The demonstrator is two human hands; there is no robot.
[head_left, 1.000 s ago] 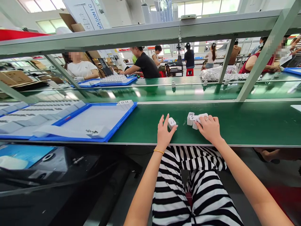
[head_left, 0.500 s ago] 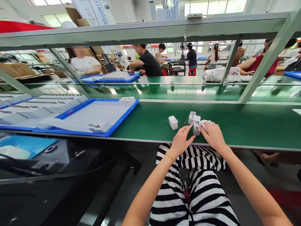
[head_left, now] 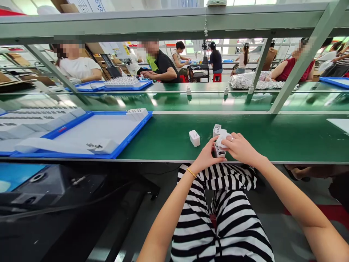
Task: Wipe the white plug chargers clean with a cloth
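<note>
On the green bench surface, my left hand [head_left: 205, 156] has its thumb and fingers around a small white open-topped charger housing [head_left: 220, 153]. Dark parts show inside it. My right hand [head_left: 241, 147] pinches a crumpled white cloth [head_left: 224, 139] over the top of that housing, hiding part of it. A second open white housing [head_left: 217, 129] stands just behind the cloth. To the left, apart from both hands, a closed white plug charger [head_left: 194, 138] rests with its two prongs facing up.
Blue trays [head_left: 136, 135] on the left hold rows of white chargers [head_left: 49, 122]. A green frame post [head_left: 290, 65] slants down at the right. Beyond it runs a belt [head_left: 163, 102] carrying single chargers. Several people work in the background. A white sheet [head_left: 339, 125] lies far right.
The cloth in my right hand has moved left, over the open housing. My left fingers have closed around that housing. The view has shifted slightly to the right and down.
</note>
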